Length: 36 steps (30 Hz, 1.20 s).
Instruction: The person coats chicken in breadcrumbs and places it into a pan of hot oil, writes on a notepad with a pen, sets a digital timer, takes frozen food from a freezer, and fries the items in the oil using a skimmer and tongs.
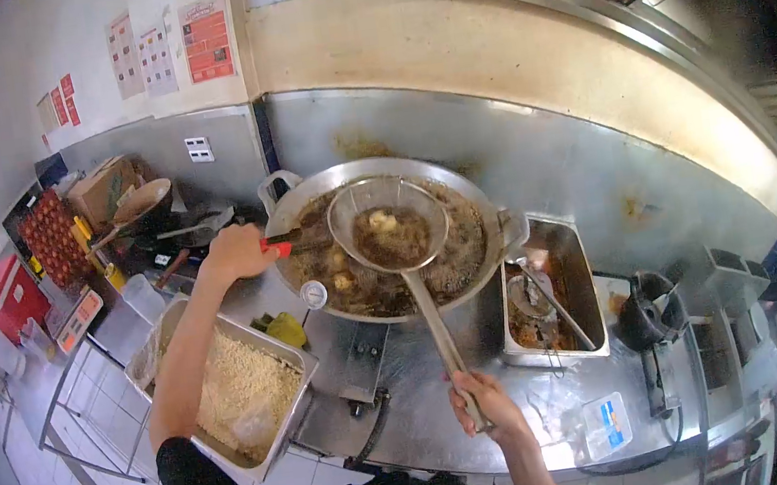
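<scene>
My right hand [486, 400] is wrapped round the long metal handle of a wire mesh strainer [429, 301]. The strainer's round basket is over the large metal wok [497, 228], and a few pale food pieces [382, 219] show within its rim. Dark, bubbling oil [465, 262] fills the wok, where browned pieces [341, 270] float to the left of the basket. At the wok's left side, my left hand [238, 252] is closed on a red-handled utensil [279, 247]. Its dark end reaches over the oil, and its exact kind is unclear. A dial thermometer [314, 295] sits at the near-left rim.
A steel pan of pale crumbs [246, 389] stands at left, under my left arm. Right of the wok, a rectangular steel pan [597, 313] holds a ladle [553, 299]. A white-and-blue box [609, 425] lies near the counter's front edge. A dark pot [650, 311] stands farther right.
</scene>
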Each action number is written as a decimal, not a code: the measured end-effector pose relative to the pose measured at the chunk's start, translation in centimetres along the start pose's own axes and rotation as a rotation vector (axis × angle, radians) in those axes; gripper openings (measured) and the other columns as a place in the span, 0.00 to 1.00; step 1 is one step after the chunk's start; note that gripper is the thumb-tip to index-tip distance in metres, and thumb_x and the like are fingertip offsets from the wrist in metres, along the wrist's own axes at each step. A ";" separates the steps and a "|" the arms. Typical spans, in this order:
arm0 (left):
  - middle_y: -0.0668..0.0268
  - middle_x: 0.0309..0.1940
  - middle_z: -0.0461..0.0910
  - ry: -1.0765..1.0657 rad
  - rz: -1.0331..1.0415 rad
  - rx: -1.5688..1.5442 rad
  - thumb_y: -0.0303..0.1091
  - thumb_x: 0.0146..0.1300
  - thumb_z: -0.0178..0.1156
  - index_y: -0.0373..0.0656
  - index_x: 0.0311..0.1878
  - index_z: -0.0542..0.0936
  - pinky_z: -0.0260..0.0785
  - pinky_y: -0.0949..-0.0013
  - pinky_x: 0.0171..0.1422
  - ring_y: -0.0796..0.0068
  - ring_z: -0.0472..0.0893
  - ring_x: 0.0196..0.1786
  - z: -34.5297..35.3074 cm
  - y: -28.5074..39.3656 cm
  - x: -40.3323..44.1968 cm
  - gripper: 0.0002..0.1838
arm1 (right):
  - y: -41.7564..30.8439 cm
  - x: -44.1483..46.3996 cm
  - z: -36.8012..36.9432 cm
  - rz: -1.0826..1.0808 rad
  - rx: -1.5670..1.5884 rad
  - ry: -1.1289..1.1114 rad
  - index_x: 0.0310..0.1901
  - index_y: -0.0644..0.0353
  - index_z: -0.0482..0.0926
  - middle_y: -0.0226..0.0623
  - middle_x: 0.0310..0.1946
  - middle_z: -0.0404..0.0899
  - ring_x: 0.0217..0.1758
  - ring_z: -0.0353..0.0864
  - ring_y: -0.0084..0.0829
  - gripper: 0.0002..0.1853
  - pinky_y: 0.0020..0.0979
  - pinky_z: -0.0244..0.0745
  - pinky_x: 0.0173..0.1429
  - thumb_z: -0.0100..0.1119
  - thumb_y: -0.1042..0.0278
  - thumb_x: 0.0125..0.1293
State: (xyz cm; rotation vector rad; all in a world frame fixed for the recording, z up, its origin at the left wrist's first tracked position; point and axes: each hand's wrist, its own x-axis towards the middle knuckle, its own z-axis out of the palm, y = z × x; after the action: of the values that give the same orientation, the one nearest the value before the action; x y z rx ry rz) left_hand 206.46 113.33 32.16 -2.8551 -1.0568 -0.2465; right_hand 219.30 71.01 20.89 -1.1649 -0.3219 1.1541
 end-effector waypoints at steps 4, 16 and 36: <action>0.51 0.40 0.84 0.025 0.004 -0.083 0.56 0.58 0.62 0.40 0.42 0.84 0.72 0.50 0.61 0.46 0.81 0.51 -2.2 1.4 -1.9 0.25 | 0.1 2.5 1.3 -0.025 -0.041 0.047 0.53 0.64 0.71 0.29 0.21 0.69 0.13 0.71 0.23 0.18 0.26 0.66 0.13 0.51 0.55 0.75; 0.47 0.43 0.83 0.307 -0.304 -0.810 0.36 0.66 0.61 0.40 0.65 0.73 0.75 0.58 0.51 0.50 0.84 0.47 5.3 16.3 -18.9 0.25 | 6.3 2.0 -0.2 0.103 0.221 -0.142 0.63 0.62 0.68 0.38 0.38 0.79 0.35 0.81 0.28 0.36 0.34 0.79 0.40 0.38 0.34 0.75; 0.51 0.41 0.84 0.491 0.032 -0.819 0.51 0.63 0.63 0.44 0.64 0.70 0.77 0.50 0.45 0.47 0.85 0.39 0.3 40.1 -19.5 0.32 | 18.5 -20.8 -28.3 0.135 -0.055 0.404 0.51 0.64 0.77 0.40 0.31 0.80 0.26 0.82 0.31 0.21 0.29 0.77 0.26 0.58 0.53 0.70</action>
State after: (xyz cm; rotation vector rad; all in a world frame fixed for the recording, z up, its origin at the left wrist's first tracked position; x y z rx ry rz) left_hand 218.11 70.52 27.32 -3.1277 -0.9403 -1.6067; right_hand 220.66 37.03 0.34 -1.4522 0.0351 1.0004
